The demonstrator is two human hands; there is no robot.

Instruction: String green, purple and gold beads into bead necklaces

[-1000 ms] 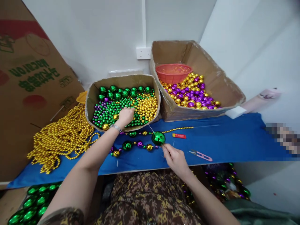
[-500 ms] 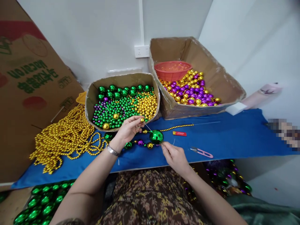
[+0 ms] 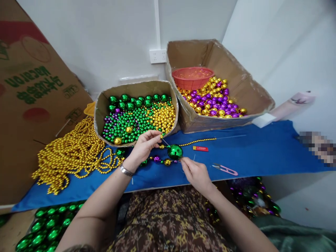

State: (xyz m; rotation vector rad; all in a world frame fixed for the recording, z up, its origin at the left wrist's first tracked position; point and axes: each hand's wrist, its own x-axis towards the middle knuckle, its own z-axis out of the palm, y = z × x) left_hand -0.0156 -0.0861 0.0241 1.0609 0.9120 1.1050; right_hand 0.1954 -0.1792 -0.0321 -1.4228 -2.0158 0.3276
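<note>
My left hand (image 3: 147,145), a metal bracelet at its wrist, pinches a small gold bead (image 3: 161,136) just past the near rim of the smaller bead box. From there a thin pale string (image 3: 165,141) slants down to a large shiny green bead (image 3: 175,152). At that bead's lower right side, my right hand (image 3: 195,173) has its thumb and finger closed together, apparently on the string, which the fingertips mostly hide. A beaded strand with a purple bead (image 3: 156,158) and a gold bead (image 3: 167,161) lies on the blue cloth beneath, partly behind my left hand.
The smaller box (image 3: 97,120) holds green, gold and purple beads; a larger carton (image 3: 207,126) holds gold and purple ones and a red basket (image 3: 193,82). Gold bead chains (image 3: 70,154) are heaped left. A red lighter (image 3: 200,148) and pink thread snips (image 3: 225,169) lie right.
Almost nothing differs: the whole view has shifted slightly, and both hands keep their pinch around the large green bead.
</note>
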